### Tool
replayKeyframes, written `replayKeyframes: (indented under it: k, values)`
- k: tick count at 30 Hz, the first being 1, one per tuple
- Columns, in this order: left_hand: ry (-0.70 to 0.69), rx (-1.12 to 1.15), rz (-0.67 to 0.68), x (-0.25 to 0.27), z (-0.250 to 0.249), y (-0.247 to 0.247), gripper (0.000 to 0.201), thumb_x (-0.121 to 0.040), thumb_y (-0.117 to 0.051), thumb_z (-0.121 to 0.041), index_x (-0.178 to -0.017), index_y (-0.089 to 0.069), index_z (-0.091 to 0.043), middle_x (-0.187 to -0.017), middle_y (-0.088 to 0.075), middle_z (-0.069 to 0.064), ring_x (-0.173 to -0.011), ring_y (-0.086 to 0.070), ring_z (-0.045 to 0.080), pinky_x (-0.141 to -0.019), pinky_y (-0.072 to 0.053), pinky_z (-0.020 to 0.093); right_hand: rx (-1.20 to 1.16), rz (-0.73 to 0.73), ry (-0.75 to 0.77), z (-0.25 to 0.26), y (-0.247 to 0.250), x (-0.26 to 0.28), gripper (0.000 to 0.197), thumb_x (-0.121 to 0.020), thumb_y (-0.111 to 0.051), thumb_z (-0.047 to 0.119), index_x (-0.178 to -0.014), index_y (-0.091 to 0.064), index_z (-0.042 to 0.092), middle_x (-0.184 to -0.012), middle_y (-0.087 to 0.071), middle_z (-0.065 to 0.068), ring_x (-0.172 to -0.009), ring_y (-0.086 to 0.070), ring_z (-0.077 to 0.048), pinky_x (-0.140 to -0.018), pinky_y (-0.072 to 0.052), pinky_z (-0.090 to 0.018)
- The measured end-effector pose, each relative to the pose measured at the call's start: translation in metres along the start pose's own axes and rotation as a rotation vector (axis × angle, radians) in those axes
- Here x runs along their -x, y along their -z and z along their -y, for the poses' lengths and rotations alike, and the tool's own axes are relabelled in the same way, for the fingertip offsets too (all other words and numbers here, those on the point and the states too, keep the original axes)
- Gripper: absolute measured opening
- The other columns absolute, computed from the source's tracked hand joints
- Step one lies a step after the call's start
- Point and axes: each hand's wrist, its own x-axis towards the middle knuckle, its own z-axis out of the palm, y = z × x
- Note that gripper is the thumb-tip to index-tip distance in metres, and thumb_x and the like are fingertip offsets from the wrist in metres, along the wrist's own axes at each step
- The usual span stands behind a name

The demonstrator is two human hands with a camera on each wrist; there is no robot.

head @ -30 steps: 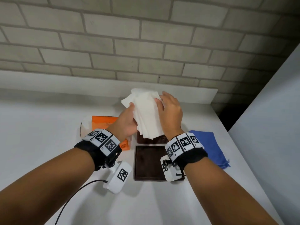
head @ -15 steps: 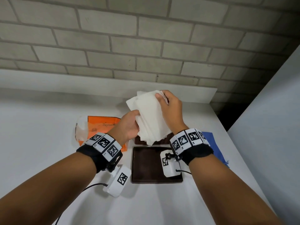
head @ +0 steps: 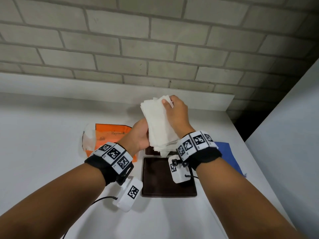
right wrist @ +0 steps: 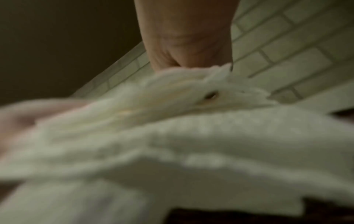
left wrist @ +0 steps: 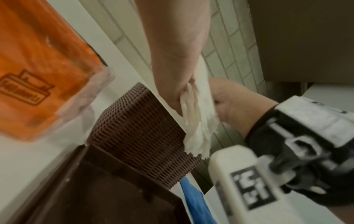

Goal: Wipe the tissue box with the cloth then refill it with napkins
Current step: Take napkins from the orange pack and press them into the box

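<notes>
A thick stack of white napkins (head: pixel 159 123) stands tilted in the air above the table, held between both hands. My left hand (head: pixel 139 135) grips its lower left side and my right hand (head: pixel 176 112) grips its upper right edge, thumb on the front. Under the stack sits the dark brown woven tissue box (left wrist: pixel 141 134), mostly hidden in the head view. Its flat brown lid (head: pixel 164 180) lies on the table in front of it. The blue cloth (head: pixel 227 156) lies to the right of the box. In the right wrist view the napkins (right wrist: pixel 191 136) fill the blurred picture.
An orange napkin pack (head: pixel 110 138) in torn clear plastic lies left of the box. The white table (head: pixel 43 144) ends at a raised ledge below a brick wall (head: pixel 155 49). A white panel (head: pixel 284 135) borders the right side, with a dark gap at the far right corner.
The napkin stack has turned more upright and shifted slightly right. My right hand slid up to its top edge; my left hand stays low on its left side.
</notes>
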Motion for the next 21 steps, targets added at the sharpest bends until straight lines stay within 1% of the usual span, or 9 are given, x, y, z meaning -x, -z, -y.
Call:
replayKeyframes:
  k: [3,6,8,10,11,13,15,18,21]
  values:
    - [-0.002,0.027,0.004,0.001,-0.001,-0.001,0.019,-0.097,-0.048,-0.019,-0.104,-0.063,-0.010,-0.093,-0.069,0.008,-0.079,-0.069,0.021,-0.067,-0.059,0.032,0.194,0.051,-0.022,0.001,-0.004,0.006,0.044,-0.097,-0.046,0.038,-0.129,-0.049,0.008,-0.121,-0.054,-0.014,-0.109,-0.054,-0.030,-0.080,-0.042,-0.030]
    - [0.001,0.093,0.013,0.000,-0.003,0.002,0.027,-0.100,-0.042,-0.022,-0.101,-0.066,-0.010,-0.088,-0.072,0.009,-0.074,-0.072,0.022,-0.065,-0.060,0.033,0.182,0.099,-0.086,0.002,-0.005,0.010,0.058,-0.088,-0.056,0.050,-0.127,-0.047,0.007,-0.123,-0.054,-0.012,-0.112,-0.054,-0.029,-0.089,-0.049,-0.040]
    - [0.002,0.138,0.059,0.002,-0.004,0.002,0.029,-0.101,-0.039,-0.021,-0.098,-0.065,-0.010,-0.079,-0.074,0.009,-0.069,-0.073,0.021,-0.062,-0.060,0.032,0.151,0.127,-0.148,0.003,-0.004,0.010,0.061,-0.083,-0.063,0.049,-0.123,-0.049,0.006,-0.118,-0.059,-0.009,-0.106,-0.058,-0.026,-0.078,-0.050,-0.034]
    - [0.006,0.180,0.089,0.004,-0.004,0.000,0.028,-0.101,-0.037,-0.019,-0.095,-0.063,-0.009,-0.070,-0.073,0.007,-0.063,-0.072,0.020,-0.059,-0.060,0.030,0.110,0.156,-0.187,0.004,-0.001,0.009,0.057,-0.082,-0.066,0.045,-0.119,-0.053,0.003,-0.109,-0.061,-0.006,-0.094,-0.058,-0.022,-0.059,-0.041,-0.025]
    - [0.005,0.205,0.097,0.005,-0.004,-0.001,0.028,-0.101,-0.036,-0.018,-0.096,-0.062,-0.009,-0.069,-0.072,0.007,-0.063,-0.071,0.020,-0.061,-0.060,0.030,0.096,0.171,-0.175,0.005,0.001,0.008,0.053,-0.084,-0.065,0.043,-0.118,-0.055,0.003,-0.106,-0.061,-0.005,-0.092,-0.057,-0.021,-0.056,-0.036,-0.023]
    - [-0.011,0.258,0.088,0.007,-0.003,-0.001,0.032,-0.100,-0.032,-0.021,-0.107,-0.061,-0.009,-0.080,-0.072,0.009,-0.074,-0.071,0.023,-0.075,-0.058,0.035,0.073,0.205,-0.112,0.008,0.003,0.009,0.043,-0.090,-0.060,0.036,-0.118,-0.058,0.004,-0.110,-0.063,-0.007,-0.096,-0.058,-0.022,-0.065,-0.038,-0.023]
    - [-0.028,0.317,0.060,0.006,-0.002,0.003,0.041,-0.097,-0.032,-0.028,-0.121,-0.059,-0.010,-0.105,-0.068,0.014,-0.095,-0.065,0.031,-0.089,-0.051,0.044,0.030,0.236,-0.066,0.014,0.008,0.010,0.038,-0.093,-0.056,0.033,-0.119,-0.058,0.005,-0.116,-0.064,-0.008,-0.098,-0.059,-0.021,-0.074,-0.040,-0.025]
    - [-0.039,0.351,0.008,0.003,-0.001,0.007,0.047,-0.097,-0.032,-0.044,-0.116,-0.061,-0.013,-0.105,-0.069,0.015,-0.098,-0.062,0.032,-0.085,-0.049,0.046,-0.176,0.212,-0.070,0.023,0.019,0.006,0.034,-0.095,-0.055,0.028,-0.120,-0.059,0.005,-0.117,-0.066,-0.012,-0.097,-0.063,-0.023,-0.083,-0.051,-0.031]
    - [-0.023,0.274,0.040,0.001,-0.002,0.006,0.035,-0.100,-0.037,-0.032,-0.116,-0.059,-0.010,-0.097,-0.073,0.013,-0.091,-0.069,0.029,-0.081,-0.056,0.043,-0.564,0.053,-0.201,0.032,0.037,-0.003,0.030,-0.095,-0.056,0.026,-0.119,-0.058,0.008,-0.111,-0.067,-0.010,-0.094,-0.065,-0.023,-0.083,-0.056,-0.035]
